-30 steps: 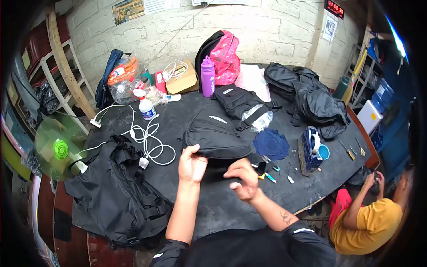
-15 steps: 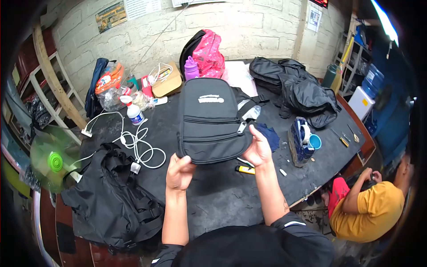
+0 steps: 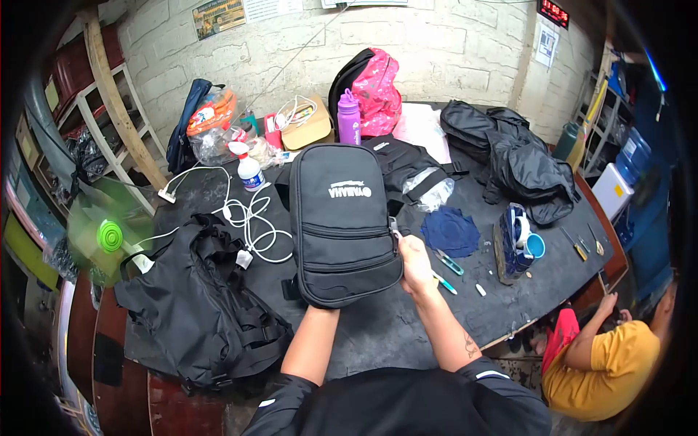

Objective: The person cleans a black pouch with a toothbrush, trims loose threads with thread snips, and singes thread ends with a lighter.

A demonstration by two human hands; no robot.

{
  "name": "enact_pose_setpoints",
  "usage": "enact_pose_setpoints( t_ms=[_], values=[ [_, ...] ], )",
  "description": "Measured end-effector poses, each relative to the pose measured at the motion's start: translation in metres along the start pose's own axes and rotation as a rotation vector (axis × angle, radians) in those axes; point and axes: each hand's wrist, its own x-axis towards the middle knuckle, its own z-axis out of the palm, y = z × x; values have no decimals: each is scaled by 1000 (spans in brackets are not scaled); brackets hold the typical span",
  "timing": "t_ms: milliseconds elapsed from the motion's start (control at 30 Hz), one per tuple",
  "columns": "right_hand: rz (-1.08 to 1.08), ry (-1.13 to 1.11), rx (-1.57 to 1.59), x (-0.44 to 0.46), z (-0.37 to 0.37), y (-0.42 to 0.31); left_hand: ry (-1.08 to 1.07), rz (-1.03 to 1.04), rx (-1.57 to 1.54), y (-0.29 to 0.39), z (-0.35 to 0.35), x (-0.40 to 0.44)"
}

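A small black backpack [image 3: 342, 211] with a white YAMAHA print and two front zippers is held up over the black table, its front facing me. My right hand [image 3: 416, 265] grips its right edge, fingers closed around the side by the zipper pull. My left hand is hidden behind the bag's lower part; only the wrist and forearm show below it. Behind the bag, a second black bag [image 3: 400, 163] with clear plastic on it lies on the table.
A large black bag [image 3: 203, 312] lies left, near a white cable [image 3: 254, 225] and green fan [image 3: 110, 235]. Spray bottle [image 3: 250, 174], purple bottle [image 3: 349, 120] and pink backpack [image 3: 374, 94] stand behind. A cutter [image 3: 449, 263] lies right; a person in yellow [image 3: 603, 370] sits beyond.
The backpack has gone from lying tilted to facing me upright, and is now lower and nearer. My left hand has moved from its lower left edge to behind it.
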Motion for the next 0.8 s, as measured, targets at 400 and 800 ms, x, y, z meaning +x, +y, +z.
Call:
enact_pose_setpoints(
  t_ms=[400,800],
  values=[
    [38,-115,278,-5,12,-3,304,219,2913,32,30,-7],
    [-542,-76,-319,16,15,-43,268,49,2380,1,45,-14]
  ],
)
